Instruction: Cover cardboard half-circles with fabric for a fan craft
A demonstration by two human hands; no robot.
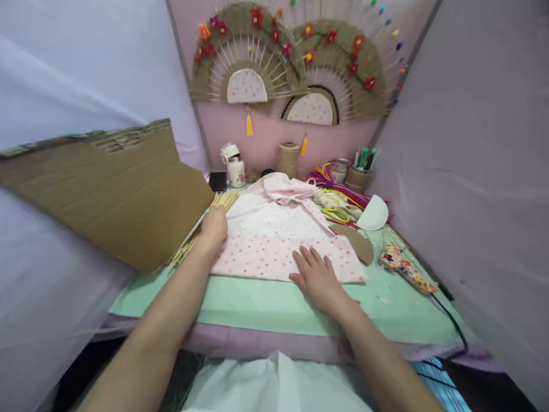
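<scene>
At far left a sheet of cardboard point(115, 194) stands tilted, its upper edge torn, its lower right part by the worktop point(266, 306); along that side lies a bundle of thin sticks point(183, 254); the left hand point(214, 225) is over the bundle's upper part, at the left edge of the cloth point(257, 260); its fingers are curled and mostly hidden, so I cannot tell whether it has hold of anything. Behind stand a black box point(218, 181) and a flask point(235, 171); the cloth, white and pink with dots, fills the middle of the worktop, flat in front and bunched at the back; a spool point(289, 160) stands behind it, below two fans point(246, 86) on the wall. The right hand point(316, 279) lies palm down on the cloth's front part, fingers spread, gripping nothing; right of the cloth are yellow-handled scissors point(337, 216), a brown cardboard piece point(359, 247) at the cloth's edge, a pen cup point(358, 178) and a white half-disc point(373, 213); at far right lies a flower-patterned tool point(405, 268) with a black cable point(452, 320).
</scene>
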